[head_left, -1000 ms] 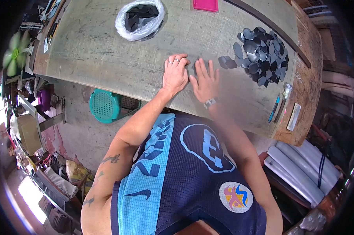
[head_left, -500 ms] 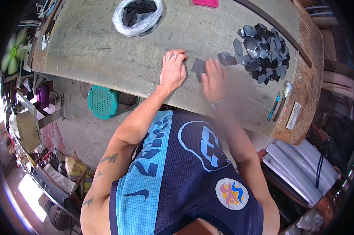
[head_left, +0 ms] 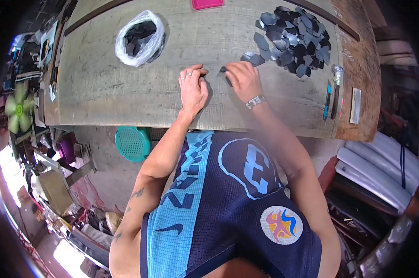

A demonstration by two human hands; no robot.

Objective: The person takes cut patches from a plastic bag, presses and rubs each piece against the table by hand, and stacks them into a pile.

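Right hand (head_left: 245, 83) bent its fingers at a dark piece (head_left: 222, 71), its ten o'clock; couldn't tell if pinching. Left hand (head_left: 193, 90) rested on table (head_left: 121, 95), nine o'clock of right, fingers curled together.

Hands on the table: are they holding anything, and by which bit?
The right hand seems to hold a black piece by its edge; fingers hide exactly where. I can't tell about the curled left hand.
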